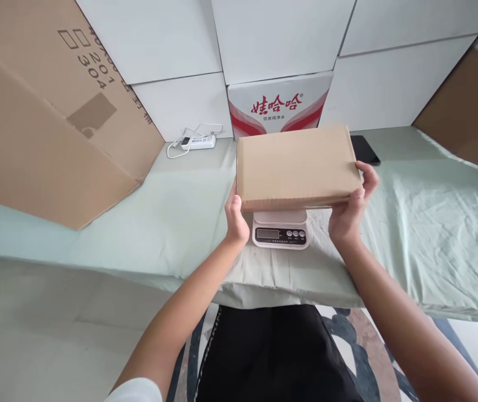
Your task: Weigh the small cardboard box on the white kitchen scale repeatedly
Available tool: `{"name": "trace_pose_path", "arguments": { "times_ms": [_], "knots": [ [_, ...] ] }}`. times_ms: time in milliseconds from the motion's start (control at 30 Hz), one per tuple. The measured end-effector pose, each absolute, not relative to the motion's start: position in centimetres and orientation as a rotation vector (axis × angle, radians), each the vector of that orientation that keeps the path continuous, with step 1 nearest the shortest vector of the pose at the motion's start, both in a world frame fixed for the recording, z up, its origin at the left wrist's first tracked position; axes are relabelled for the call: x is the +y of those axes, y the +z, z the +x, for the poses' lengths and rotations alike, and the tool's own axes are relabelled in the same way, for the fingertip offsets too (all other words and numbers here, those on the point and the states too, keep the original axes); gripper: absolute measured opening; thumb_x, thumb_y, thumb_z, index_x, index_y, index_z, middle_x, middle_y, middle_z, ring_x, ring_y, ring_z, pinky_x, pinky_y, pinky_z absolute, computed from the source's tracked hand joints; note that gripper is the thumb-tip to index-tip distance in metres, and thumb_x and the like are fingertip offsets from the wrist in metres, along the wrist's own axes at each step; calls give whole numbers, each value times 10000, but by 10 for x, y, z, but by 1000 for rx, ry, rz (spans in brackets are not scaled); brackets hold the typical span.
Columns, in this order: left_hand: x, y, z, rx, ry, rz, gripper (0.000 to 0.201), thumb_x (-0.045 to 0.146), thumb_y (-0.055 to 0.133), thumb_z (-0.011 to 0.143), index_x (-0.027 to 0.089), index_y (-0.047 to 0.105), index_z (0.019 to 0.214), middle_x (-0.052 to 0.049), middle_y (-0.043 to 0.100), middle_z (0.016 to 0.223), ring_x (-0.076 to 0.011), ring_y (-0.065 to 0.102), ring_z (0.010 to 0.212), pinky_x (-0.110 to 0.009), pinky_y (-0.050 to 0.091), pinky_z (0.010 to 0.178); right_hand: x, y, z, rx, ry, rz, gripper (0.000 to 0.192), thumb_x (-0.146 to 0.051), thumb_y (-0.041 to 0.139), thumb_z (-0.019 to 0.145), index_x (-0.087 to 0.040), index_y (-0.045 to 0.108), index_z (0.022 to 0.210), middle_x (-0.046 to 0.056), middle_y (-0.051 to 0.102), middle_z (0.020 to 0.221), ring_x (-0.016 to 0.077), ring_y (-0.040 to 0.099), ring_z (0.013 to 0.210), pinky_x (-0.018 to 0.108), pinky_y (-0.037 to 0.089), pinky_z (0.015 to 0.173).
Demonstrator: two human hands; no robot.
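A closed brown cardboard box (297, 164) is held between my two hands over a small white kitchen scale (280, 239). My left hand (236, 220) grips its left end, thumb at the near corner and the other fingers hidden behind and below. On the right end, my right hand (353, 204) is closed around the near corner, fingers on the side face. The box covers most of the scale's platform; only its front edge, grey display and buttons show. Whether the box touches the platform, I cannot tell.
Behind stands a white and red printed carton (280, 106). A white power strip with a cable (199, 142) lies back left, and a black flat device (365, 151) back right. Large cardboard boxes flank the cloth-covered table (188, 223), one at left (33, 139), another at right (468, 106).
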State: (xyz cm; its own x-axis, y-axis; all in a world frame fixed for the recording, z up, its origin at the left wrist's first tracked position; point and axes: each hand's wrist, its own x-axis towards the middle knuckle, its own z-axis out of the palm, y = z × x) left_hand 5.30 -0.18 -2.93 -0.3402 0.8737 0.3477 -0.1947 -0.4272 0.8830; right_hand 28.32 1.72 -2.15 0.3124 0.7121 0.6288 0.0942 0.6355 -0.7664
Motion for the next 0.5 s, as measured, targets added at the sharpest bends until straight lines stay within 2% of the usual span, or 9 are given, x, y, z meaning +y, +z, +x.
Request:
{"name": "trace_pose_path", "arguments": {
  "times_ms": [100, 300, 500],
  "knots": [
    [-1, -29, 54, 1016, 1882, 1101, 869, 969, 490, 965, 253, 847, 1303, -143, 859, 1403, -359, 641, 1609, -467, 515, 1339, 17, -22, 283, -1237, 445, -855, 568, -755, 444, 1068, -411, 556, 1506, 51, 556, 1427, 289, 568, 1255, 565, 481, 1160],
    [3, -26, 47, 1015, 1933, 1145, 795, 929, 543, 972, 273, 827, 1319, -120, 814, 1496, -350, 656, 1576, -460, 524, 1310, 17, -27, 291, -1389, 230, -888, 596, -697, 354, 1136, -416, 591, 1605, 64, 592, 1611, 343, 566, 1497, 676, 413, 1313],
    [8, -30, 44, 1013, 1924, 1176, 710, 893, 501, 1017, 316, 775, 1328, -91, 765, 1575, -315, 622, 1615, -476, 498, 1336, 12, -24, 290, -1382, 185, -913, 593, -656, 351, 1154, -399, 639, 1604, 76, 652, 1549, 343, 618, 1462, 673, 406, 1361]
  ]
}}
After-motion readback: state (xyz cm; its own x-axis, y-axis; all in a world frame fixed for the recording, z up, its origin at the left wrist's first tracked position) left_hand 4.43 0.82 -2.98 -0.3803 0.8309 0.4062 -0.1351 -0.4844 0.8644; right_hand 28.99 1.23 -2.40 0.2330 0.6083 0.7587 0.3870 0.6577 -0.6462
